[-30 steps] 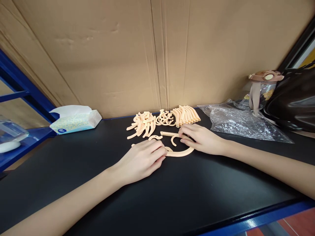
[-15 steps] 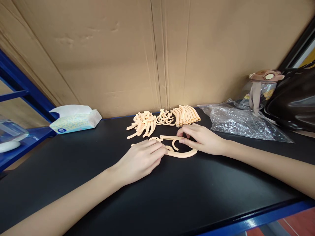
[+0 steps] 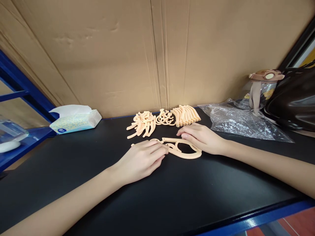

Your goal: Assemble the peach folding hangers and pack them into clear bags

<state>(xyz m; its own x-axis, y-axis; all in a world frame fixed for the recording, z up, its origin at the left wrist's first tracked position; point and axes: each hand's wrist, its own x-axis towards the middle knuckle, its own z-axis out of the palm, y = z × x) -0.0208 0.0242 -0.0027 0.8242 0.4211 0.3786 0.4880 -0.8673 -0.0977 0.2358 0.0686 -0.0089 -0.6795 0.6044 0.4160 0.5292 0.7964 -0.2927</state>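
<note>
Peach-coloured plastic hanger parts lie on the black table in front of me. My left hand (image 3: pixel 144 160) is closed over their left end, its fingers covering part of a curved hanger arm (image 3: pixel 185 155). A second hanger arm (image 3: pixel 172 140) runs behind it, and the two meet at the right in a pointed loop. Inside the loop, close to my left fingertips, lies a small curved hook (image 3: pixel 176 146). My right hand (image 3: pixel 200 137) is curled over the right part of the rear arm, fingertips and thumb behind it. The contact under that palm is hidden.
Behind the hands sit a pile of curved hanger arms (image 3: pixel 142 124), a heap of hooks (image 3: pixel 164 117) and a neat row of arms (image 3: pixel 186 114). A tissue pack (image 3: pixel 76 119) stands left. At right are a clear plastic bag (image 3: pixel 236 121) and a bottle (image 3: pixel 264 87).
The hook has shifted left, from beside the right fingers toward the left hand. Both arms have slid slightly right, and the right hand has moved a little right.
</note>
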